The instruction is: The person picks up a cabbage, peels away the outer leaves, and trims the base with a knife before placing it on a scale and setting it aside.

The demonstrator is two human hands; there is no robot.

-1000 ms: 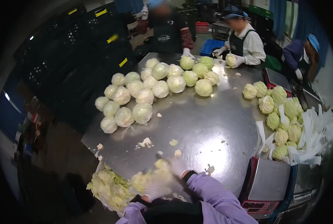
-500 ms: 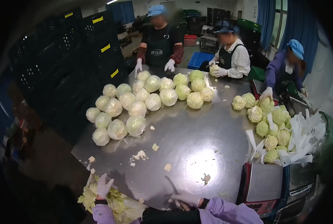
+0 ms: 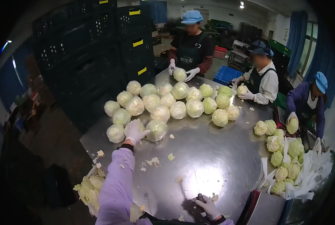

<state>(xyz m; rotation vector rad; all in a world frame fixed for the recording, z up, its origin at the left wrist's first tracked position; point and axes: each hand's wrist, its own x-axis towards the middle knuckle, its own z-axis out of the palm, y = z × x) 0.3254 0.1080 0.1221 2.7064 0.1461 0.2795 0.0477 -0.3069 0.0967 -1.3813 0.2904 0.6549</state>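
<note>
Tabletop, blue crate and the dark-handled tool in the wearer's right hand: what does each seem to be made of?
Tabletop: metal, likely stainless steel; smooth, grey, with strong glare.
Blue crate: probably moulded plastic, from its even colour and gridded look.
Dark-handled tool: handle perhaps plastic; too small to be sure.

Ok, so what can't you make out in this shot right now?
All in the head view:
- What lies under the left hand: hidden by the hand itself.
- The front end of the dark-handled tool in the right hand: too thin, lost in glare on the table.
- Part of the leaf pile: behind the left sleeve.
- The near scale's lower part: cut off by the bottom edge.
</note>
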